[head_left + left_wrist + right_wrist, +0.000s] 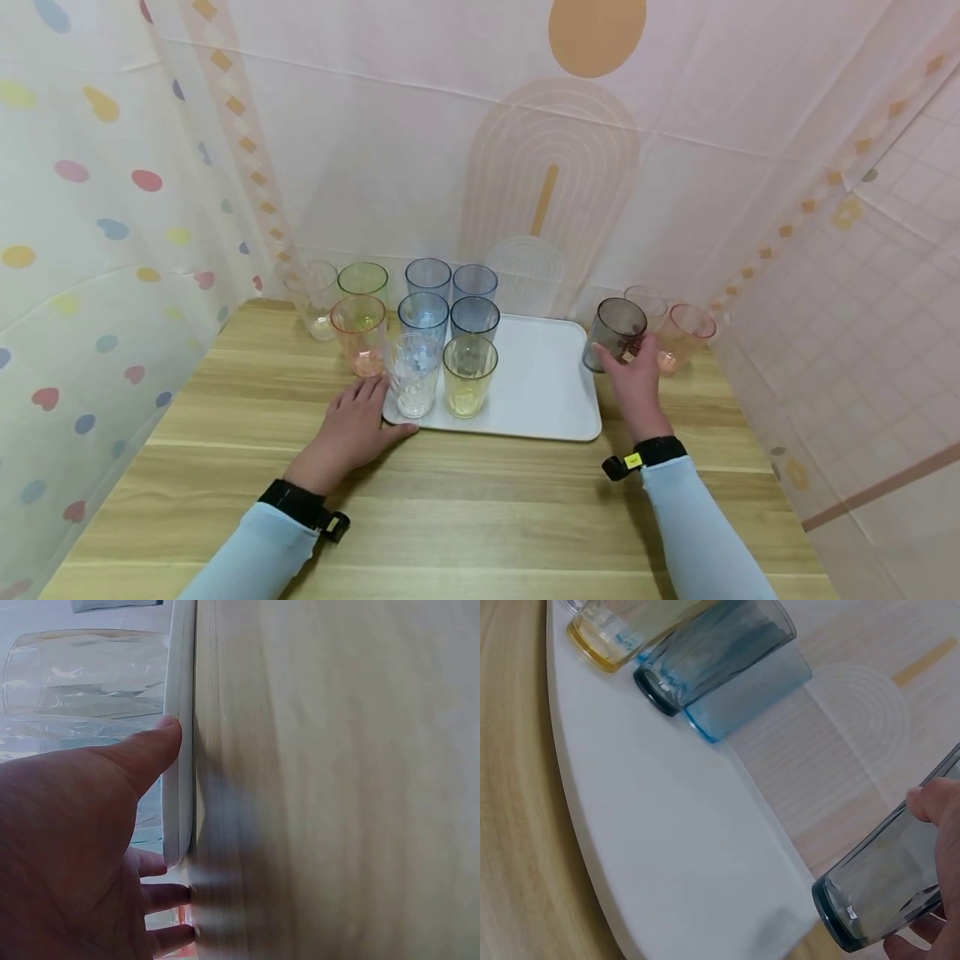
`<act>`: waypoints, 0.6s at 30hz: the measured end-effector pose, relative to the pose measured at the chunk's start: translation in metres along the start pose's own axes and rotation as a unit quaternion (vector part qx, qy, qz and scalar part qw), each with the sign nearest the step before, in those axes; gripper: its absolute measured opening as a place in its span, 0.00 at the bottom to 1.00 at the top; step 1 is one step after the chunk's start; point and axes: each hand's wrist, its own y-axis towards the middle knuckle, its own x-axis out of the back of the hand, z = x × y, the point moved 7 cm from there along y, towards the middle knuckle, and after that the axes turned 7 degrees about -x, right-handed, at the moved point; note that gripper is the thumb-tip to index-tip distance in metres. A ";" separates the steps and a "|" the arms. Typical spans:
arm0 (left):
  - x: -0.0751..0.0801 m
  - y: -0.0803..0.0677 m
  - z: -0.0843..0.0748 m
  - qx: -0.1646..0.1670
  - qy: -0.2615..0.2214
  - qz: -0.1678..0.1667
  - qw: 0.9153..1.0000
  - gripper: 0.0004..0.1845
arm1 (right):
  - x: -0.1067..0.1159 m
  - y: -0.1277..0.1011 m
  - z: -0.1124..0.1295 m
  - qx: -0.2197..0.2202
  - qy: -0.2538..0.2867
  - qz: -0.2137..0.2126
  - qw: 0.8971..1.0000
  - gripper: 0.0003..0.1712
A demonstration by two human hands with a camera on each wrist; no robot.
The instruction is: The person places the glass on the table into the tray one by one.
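Smoke-grey and see-through, a tumbler [615, 330] is clasped by the right hand [636, 381], fingers and thumb curled about its lower wall; it is held just off the right edge of the white tray [547, 392], its base seen slightly raised in the right wrist view [889, 900]. The left hand [352, 429] is laid flat on the wooden table [465, 517], fingers straight, the thumb pressed against the tray's near left corner [180, 787]. On the tray's left part a clear cup [412, 375], a yellow cup [469, 375] and blue cups [474, 321] are stood close together. Left of the tray an orange cup [360, 335] and a green cup [363, 283] are seen; two pink cups [688, 333] are stood at far right.

A slip is judged possible, the smooth wall being gripped low; the packed cups could be knocked if the tumbler were swung into them. No brand, label or writing can be read.
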 end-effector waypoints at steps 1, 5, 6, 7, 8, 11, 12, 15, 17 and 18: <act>0.000 0.000 0.000 0.000 -0.001 -0.001 1.000 0.56 | -0.003 0.000 0.001 0.000 -0.004 0.005 1.000 0.46; 0.000 0.000 0.000 0.000 -0.003 -0.001 1.000 0.56 | -0.021 0.002 0.005 -0.002 -0.022 0.025 0.999 0.46; 0.000 0.000 0.000 0.000 -0.002 -0.001 1.000 0.56 | -0.026 0.002 0.006 -0.006 -0.025 0.030 0.999 0.46; 0.000 -0.001 0.000 0.000 -0.002 -0.001 1.000 0.56 | -0.031 0.003 0.007 -0.010 -0.027 0.034 0.999 0.46; 0.000 -0.001 0.000 0.000 -0.001 -0.001 1.000 0.56 | -0.037 0.004 0.008 -0.014 -0.031 0.038 0.999 0.47; 0.000 -0.001 0.001 0.000 -0.001 -0.001 1.000 0.56 | -0.055 0.007 0.009 -0.025 -0.041 0.050 0.998 0.48; 0.000 -0.001 0.001 0.001 -0.001 -0.001 1.000 0.56 | -0.061 0.008 0.009 -0.029 -0.044 0.055 0.997 0.49; -0.001 0.000 0.001 0.002 0.001 0.003 1.000 0.57 | -0.079 0.011 0.013 -0.029 -0.057 0.069 0.996 0.50; -0.001 0.000 0.001 0.003 0.003 0.006 1.000 0.57 | -0.090 0.012 0.015 -0.028 -0.059 0.078 0.995 0.51; -0.001 0.000 0.001 0.004 0.004 0.006 1.000 0.57 | -0.096 0.013 0.017 -0.026 -0.060 0.082 0.995 0.51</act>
